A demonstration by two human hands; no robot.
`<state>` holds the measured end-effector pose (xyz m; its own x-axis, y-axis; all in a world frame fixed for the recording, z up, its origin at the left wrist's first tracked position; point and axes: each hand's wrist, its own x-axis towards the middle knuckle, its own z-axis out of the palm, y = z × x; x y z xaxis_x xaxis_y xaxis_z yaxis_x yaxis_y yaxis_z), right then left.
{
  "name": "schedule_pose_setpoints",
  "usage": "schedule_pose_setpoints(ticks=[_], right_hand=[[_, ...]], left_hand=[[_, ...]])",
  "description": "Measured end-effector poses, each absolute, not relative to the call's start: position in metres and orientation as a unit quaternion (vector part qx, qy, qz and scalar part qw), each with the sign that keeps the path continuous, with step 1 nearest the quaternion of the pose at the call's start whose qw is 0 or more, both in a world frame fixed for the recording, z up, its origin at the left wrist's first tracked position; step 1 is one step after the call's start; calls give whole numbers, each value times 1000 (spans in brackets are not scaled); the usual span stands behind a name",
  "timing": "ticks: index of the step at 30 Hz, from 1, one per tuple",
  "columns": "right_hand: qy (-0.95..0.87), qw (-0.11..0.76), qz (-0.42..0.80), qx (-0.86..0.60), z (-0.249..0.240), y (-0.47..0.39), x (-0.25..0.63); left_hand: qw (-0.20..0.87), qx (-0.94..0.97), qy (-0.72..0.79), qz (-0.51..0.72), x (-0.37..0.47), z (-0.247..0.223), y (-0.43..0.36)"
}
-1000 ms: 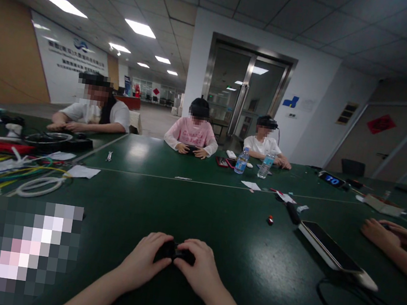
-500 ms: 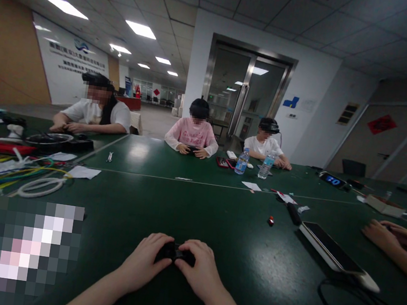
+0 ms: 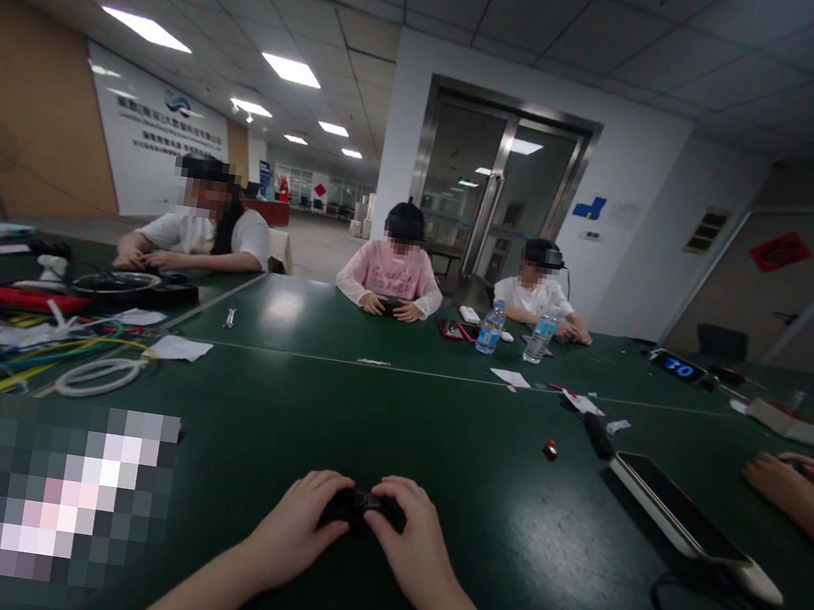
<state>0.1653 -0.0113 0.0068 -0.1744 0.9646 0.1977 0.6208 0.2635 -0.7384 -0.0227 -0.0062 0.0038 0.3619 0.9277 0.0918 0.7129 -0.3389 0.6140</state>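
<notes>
In the head view, both my hands close around one small black object low in the middle, just above the green table (image 3: 331,416). My left hand (image 3: 305,523) wraps its left end, thumb towards me and fingers over the far side. Round the right end curls my right hand (image 3: 412,533), its thumb by the middle. Of the black object (image 3: 361,508), only a dark middle with a slight shine shows between the hands. Fingers cover the rest, and its exact kind cannot be made out.
Tangled cables (image 3: 98,377) and papers lie left, beside a pixelated patch. Right are a long white device with a dark top (image 3: 681,510), a small red item (image 3: 551,450) and a co-worker's hands (image 3: 791,485). Two water bottles (image 3: 490,329) stand farther off; three people sit across.
The view has turned slightly left, so the surroundings sit a little farther right. Both hands keep their grip on the black object; my right thumb has shifted slightly.
</notes>
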Motion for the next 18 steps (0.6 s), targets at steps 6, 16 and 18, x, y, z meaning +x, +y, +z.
schedule_pose_setpoints(ticks=[6,16,18], right_hand=[[-692,379,250,-562,8,-10,171],[-618,440,228,-610,17,-10,183],[-601,457,221,-618,15,-8,187]], left_hand=[[257,783,525,212,-22,9,-8],[265,778,525,220,-24,8,-8],[274,774,530,214,-24,11,-9]])
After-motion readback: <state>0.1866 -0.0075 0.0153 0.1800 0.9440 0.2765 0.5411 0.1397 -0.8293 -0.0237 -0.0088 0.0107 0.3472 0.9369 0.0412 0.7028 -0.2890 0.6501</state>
